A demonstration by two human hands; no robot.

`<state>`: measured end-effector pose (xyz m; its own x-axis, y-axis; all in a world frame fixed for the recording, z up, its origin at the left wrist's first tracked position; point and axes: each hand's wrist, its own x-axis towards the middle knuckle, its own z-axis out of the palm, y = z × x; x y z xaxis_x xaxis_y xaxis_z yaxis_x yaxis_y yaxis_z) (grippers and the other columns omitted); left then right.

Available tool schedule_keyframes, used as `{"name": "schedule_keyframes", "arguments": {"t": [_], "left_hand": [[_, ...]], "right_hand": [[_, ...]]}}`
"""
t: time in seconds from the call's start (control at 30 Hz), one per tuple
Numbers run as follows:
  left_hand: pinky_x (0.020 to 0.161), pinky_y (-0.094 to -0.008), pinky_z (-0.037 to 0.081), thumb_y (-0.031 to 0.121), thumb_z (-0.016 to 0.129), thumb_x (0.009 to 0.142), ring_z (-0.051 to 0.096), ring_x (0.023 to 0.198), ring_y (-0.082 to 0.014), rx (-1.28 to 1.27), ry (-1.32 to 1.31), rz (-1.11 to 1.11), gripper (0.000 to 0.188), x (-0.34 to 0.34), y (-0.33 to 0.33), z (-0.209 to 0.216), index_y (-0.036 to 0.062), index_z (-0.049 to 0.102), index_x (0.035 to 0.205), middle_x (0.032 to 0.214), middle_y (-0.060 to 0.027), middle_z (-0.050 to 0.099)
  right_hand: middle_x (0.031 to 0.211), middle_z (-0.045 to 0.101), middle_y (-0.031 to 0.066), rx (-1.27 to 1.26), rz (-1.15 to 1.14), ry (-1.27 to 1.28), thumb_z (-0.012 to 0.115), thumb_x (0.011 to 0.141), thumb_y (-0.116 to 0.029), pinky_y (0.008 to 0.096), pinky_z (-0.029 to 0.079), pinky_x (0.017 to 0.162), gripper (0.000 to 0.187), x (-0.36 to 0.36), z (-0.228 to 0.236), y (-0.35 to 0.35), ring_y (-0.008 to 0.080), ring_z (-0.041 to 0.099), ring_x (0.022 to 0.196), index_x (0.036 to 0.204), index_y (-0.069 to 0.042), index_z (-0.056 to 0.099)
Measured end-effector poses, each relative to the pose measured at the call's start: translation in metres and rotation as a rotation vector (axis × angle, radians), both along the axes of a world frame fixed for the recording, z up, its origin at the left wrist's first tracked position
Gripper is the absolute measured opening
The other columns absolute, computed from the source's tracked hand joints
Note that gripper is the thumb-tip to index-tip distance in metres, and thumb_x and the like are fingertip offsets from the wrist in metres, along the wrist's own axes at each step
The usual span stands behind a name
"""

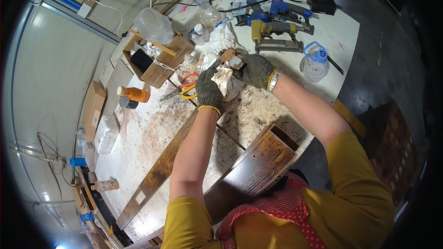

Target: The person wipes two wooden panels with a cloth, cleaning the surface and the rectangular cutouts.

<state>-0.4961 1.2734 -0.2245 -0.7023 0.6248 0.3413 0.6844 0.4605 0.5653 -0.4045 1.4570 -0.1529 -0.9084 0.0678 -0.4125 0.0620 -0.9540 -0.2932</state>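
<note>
Both my hands wear dark knitted gloves with yellow cuffs and meet over the worktable. My right hand [258, 70] closes on a small pale block [236, 62], which lies against a brown, cardboard-like piece [227, 55]. My left hand [208, 91] is closed close beside them, its fingertips pointing at the brown piece; what it grips is hidden. Under and between the hands lies a crumpled white cloth [225, 83]. Scissors with red and yellow handles [187, 87] rest just left of my left hand.
Nail guns [276, 32] and a clear jug with a blue handle [315, 64] stand beyond my right hand. A cardboard box [159, 67] and an orange bottle [134, 94] are at left. A long wooden strip [157, 175] and a dark wooden beam [251, 163] lie nearer me.
</note>
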Motion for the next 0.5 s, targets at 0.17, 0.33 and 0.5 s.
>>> {"name": "schedule_keyframes", "arguments": {"t": [0.17,0.33,0.5], "left_hand": [[0.084,-0.0365,0.050,0.015,0.054,0.099,0.065,0.096,-0.0268,0.311,-0.371,0.199,0.024,0.004,0.008,0.028,0.0057,0.074,0.110,0.107,-0.0164,0.071],[0.080,-0.0438,0.050,0.031,0.061,0.096,0.066,0.088,-0.0360,0.094,-0.311,0.307,0.032,0.012,0.010,0.083,0.0005,0.072,0.098,0.095,-0.0198,0.071],[0.083,-0.0477,0.050,0.030,0.062,0.094,0.065,0.092,-0.0400,0.012,0.003,0.187,0.030,0.022,0.013,0.113,0.0021,0.072,0.096,0.096,-0.0194,0.070]], "right_hand": [[0.094,0.063,0.0036,0.102,0.075,0.010,0.054,0.103,-0.018,0.0345,0.060,0.066,0.009,0.012,0.011,0.007,0.0164,0.060,0.070,0.106,-0.012,0.061],[0.092,0.065,0.0056,0.550,0.046,-0.078,0.062,0.099,-0.024,0.0307,0.058,0.061,0.014,0.010,0.010,0.025,0.0162,0.063,0.072,0.101,-0.010,0.064],[0.100,0.067,0.0188,1.701,-0.096,0.075,0.067,0.092,-0.026,0.0437,0.053,0.083,0.031,-0.006,0.006,0.032,0.0332,0.067,0.088,0.106,0.001,0.064]]}}
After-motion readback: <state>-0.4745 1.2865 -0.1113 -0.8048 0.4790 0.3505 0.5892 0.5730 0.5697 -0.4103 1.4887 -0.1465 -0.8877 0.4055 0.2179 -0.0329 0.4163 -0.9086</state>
